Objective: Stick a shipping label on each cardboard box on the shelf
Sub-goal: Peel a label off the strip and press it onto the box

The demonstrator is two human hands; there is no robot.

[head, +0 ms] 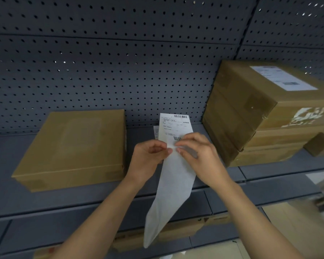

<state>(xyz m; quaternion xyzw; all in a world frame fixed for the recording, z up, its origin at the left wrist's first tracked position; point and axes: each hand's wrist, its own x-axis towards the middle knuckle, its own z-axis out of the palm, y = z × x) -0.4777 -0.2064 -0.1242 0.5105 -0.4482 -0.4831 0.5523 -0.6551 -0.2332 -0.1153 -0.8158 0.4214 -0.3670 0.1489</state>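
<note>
1. Location: the shipping label (175,127) is held upright in the air over the shelf (82,200). It sits between the flat cardboard box (73,146) on the left and the stack of boxes (260,118) on the right, and touches neither.
2. Left hand (150,156): the fingers are curled, with thumb and forefinger pinching the left edge of the paper just below the print.
3. Right hand (198,154): the fingers are curled across the lower barcode and pinch the right side at the same height.
4. A long blank backing strip (170,193) hangs limp below both hands, twisted near its end.
5. Handling, as judged: the label is very light, thin and floppy. Once bared, its sticky face would likely cling to itself or to skin if it folds. It is best held by edges or corners and kept taut between both hands.
6. Status: the top box of the stack carries a white label (282,77). The flat box shows none, so it appears to be the next target.
</note>
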